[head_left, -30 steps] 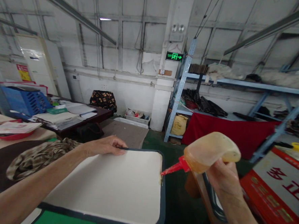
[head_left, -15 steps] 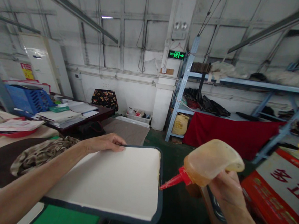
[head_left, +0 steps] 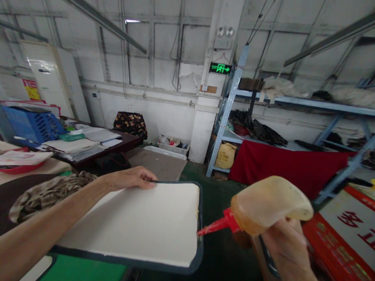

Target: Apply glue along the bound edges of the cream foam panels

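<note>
My left hand [head_left: 137, 179] grips the far edge of a white panel [head_left: 147, 223] with a dark blue border, thumb on top and fingers at the rim. The panel is held out flat, tilted slightly. My right hand [head_left: 287, 240] is wrapped round a squeeze bottle [head_left: 266, 202] of amber liquid that looks like glue, tipped nozzle down. Its red nozzle [head_left: 215, 227] meets the panel's right edge, where a thin wet-looking strip runs along the border. The fingers behind the bottle are partly hidden.
Crumpled patterned cloth [head_left: 49, 195] lies left of my forearm. Beyond it, a desk holds papers [head_left: 79, 144] and a blue basket [head_left: 32, 124]. A red and white tin [head_left: 350, 235] stands close at right. Blue shelving [head_left: 229, 113] rises behind, and a green surface [head_left: 84, 272] lies below the panel.
The nozzle tip has moved slightly along the panel's right edge toward me, and the wet strip there shows longer. The bottle is squeezed and tilted a little differently. My left hand keeps its hold.
</note>
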`<state>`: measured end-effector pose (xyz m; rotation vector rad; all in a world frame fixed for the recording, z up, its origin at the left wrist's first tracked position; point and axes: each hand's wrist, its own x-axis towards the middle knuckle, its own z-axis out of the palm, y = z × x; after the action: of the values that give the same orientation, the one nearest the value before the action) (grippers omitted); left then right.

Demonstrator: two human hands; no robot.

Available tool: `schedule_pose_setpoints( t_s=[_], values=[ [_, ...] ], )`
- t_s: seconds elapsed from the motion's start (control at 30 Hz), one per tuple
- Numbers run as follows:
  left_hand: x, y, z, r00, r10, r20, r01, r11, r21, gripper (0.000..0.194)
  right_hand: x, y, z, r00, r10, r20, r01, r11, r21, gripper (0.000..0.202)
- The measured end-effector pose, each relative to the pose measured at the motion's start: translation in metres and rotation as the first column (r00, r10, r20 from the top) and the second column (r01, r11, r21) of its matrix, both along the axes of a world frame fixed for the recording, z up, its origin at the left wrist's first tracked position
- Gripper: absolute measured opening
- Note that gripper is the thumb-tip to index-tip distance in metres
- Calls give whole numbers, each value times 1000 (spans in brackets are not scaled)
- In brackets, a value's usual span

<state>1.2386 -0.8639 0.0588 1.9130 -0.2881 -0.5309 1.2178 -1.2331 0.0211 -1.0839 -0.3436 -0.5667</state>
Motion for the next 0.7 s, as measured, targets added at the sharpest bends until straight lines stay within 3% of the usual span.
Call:
schedule_pose_setpoints(
  t_s=[0.13,0.4,0.7],
  values=[
    [-1,-4,2,1000,-5,14,5,1000,7,33,7,0,3,998,65,1,-65,995,77,28],
    [2,-2,-2,1000,1,-11,-2,999,-51,31,0,-8,-4,989,150,-12,-149,987,67,25],
    [3,0,-4,999,30,-35,-33,995,-91,29,-3,-11,-17,993,105,-47,-101,992,81,23]
  ],
)
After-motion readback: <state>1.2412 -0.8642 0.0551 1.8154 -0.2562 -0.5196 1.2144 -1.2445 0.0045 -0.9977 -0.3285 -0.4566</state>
